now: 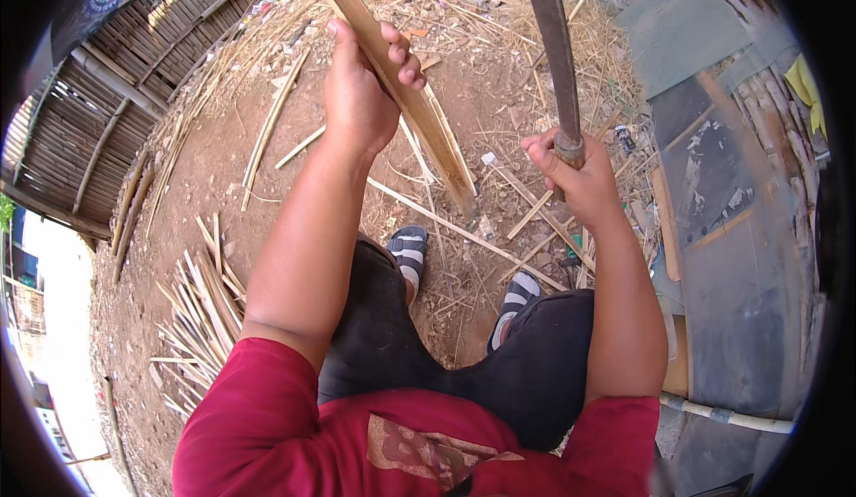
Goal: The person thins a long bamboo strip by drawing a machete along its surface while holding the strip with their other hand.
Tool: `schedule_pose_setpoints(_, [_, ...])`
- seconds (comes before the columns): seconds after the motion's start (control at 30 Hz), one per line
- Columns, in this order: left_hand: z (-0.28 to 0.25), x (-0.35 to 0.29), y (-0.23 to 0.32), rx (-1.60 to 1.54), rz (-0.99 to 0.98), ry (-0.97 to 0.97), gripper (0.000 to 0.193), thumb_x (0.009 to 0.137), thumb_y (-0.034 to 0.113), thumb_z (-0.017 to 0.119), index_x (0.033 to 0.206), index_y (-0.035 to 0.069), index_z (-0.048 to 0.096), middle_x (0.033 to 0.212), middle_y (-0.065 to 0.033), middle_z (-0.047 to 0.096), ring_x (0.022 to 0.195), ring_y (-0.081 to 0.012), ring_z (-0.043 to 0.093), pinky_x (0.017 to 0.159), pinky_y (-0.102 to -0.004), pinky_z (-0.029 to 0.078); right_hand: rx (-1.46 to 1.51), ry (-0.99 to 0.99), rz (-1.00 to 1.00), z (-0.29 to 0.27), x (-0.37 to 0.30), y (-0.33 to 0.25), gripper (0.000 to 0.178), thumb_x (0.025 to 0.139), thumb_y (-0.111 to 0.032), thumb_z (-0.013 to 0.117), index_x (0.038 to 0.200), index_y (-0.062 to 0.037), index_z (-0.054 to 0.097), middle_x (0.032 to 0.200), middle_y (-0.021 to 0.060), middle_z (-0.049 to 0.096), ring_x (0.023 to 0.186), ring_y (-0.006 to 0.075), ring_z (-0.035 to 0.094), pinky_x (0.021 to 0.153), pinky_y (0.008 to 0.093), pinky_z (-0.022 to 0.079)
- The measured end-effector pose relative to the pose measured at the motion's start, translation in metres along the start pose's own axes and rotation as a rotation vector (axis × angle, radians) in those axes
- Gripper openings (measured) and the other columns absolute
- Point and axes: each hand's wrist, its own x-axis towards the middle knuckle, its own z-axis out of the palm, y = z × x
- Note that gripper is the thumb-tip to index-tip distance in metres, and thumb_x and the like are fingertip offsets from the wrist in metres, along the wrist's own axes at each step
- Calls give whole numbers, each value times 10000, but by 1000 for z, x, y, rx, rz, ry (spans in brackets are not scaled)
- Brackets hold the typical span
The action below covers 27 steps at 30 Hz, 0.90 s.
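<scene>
My left hand (363, 87) is closed around a split length of bamboo (415, 114), raised in front of me and slanting down to the right. The strip's upper end runs out of the picture; its lower end is close to or on the ground. In my right hand (575, 172) is a machete (557, 47), gripped by its handle. Its long dark blade points up and away, with the tip cut off by the top edge. The blade stands apart from the bamboo, to its right.
Split bamboo strips (201, 319) lie heaped at the left. Loose slivers (464, 230) litter the dirt around my sandals (408, 252). A woven bamboo wall (67, 140) rises at the far left. Dark sheet panels (722, 176) line the right side, near a pale pole (731, 417).
</scene>
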Motion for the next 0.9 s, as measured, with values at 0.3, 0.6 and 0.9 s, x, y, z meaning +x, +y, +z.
schedule_pose_setpoints(0.3, [-45, 1, 10, -154, 62, 122, 569, 1116, 572, 165, 997, 118, 487, 810, -3, 435, 679, -139, 382, 675, -324, 388, -72, -140, 66, 53, 24, -2, 307, 910, -333, 813, 929, -66, 662, 1042, 112, 761, 622, 58, 537, 574, 239, 455])
schedule_pose_setpoints(0.6, [-89, -3, 34, -259, 125, 296, 544, 1117, 562, 171, 1019, 104, 446, 818, -13, 419, 678, -149, 388, 659, -325, 405, -76, -359, 219, 68, 30, -13, 261, 844, -226, 829, 988, -44, 709, 874, 38, 724, 565, 50, 501, 539, 247, 388])
schedule_pose_setpoints(0.9, [-105, 0, 33, -331, 144, 326, 570, 1110, 583, 195, 1039, 76, 447, 826, -26, 424, 687, -157, 390, 667, -337, 410, -433, -381, 93, 81, 31, -8, 307, 793, -140, 839, 1051, -25, 717, 909, 2, 691, 696, 61, 565, 618, 244, 451])
